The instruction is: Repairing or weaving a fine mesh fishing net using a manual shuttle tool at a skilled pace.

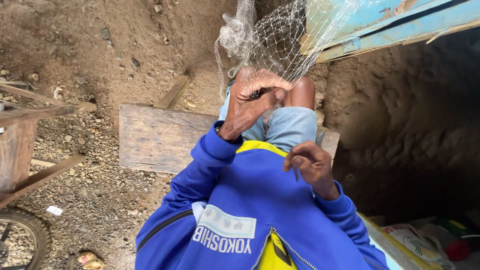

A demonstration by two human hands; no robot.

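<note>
Ground is bare packed dirt with loose gravel and small stones. A weathered wooden bench [155, 137] sits on it, the person seated at its right end. A thin wooden slat [174, 92] runs off the bench's far edge. Right of the bench the dirt drops into a dark hollow. A blue painted wooden structure [390, 25] crosses the top right corner. At left edge, a wooden cart frame [30, 125] with a tyre [27, 235] below it. Bottom right corner: printed sacks and packets [425, 240] in a heap, contents not discernible.

Fishing net [275, 42]: pale fine mesh, hangs from above, bunched into a knot at its top left, lower part draped over the person's knees.

Left hand [252, 100]: closed on the net's lower mesh, fingers curled through it, above the knee.

Right hand [310, 162]: near the chest, well apart from the net, fingers pinched on something thin and dark; can't tell what it is.

Blue jacket with yellow trim, light denim shorts.
</note>
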